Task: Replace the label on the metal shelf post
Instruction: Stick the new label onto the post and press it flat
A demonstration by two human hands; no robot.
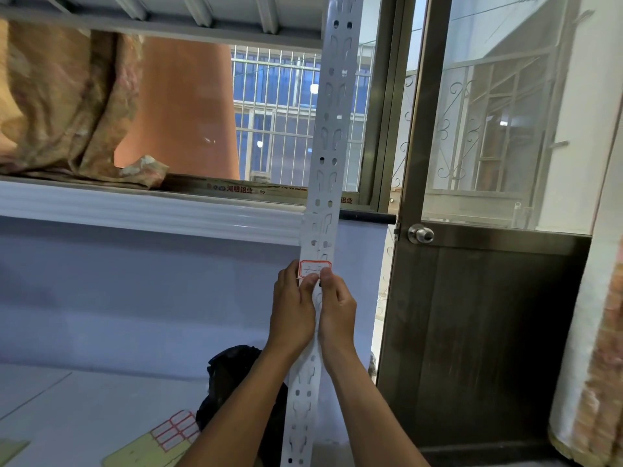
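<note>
L hand [291,308], R hand [337,308]: fingers [310,283] pinch label [315,266] btm edge on post [332,129].

Both forearms rise from below, one on each side of the shelf post [332,129], and the wrists are straight. The left hand [292,306] is at the left edge of the post with its back to the camera, fingers curled round that edge, thumb on the label [315,267]. The right hand [338,310] is just beside it at the right edge, fingers curled, its fingertips [325,274] pinching the lower edge of the label. The two hands almost touch.
</note>
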